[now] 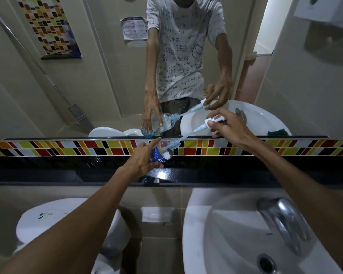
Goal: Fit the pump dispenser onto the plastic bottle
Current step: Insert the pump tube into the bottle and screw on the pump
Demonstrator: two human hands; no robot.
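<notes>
My left hand grips a small clear plastic bottle with a blue and white label, tilted with its neck pointing up and right, above the black ledge. My right hand holds the white pump dispenser by its head. The pump's thin tube runs down and left, and its tip sits inside the bottle's neck. The pump's collar is apart from the neck. The mirror above the ledge repeats both hands, the bottle and the pump.
A coloured tile strip runs behind the ledge. Below right is a white washbasin with a chrome tap. A white toilet cistern stands below left. A white dispenser box hangs on the wall at upper right.
</notes>
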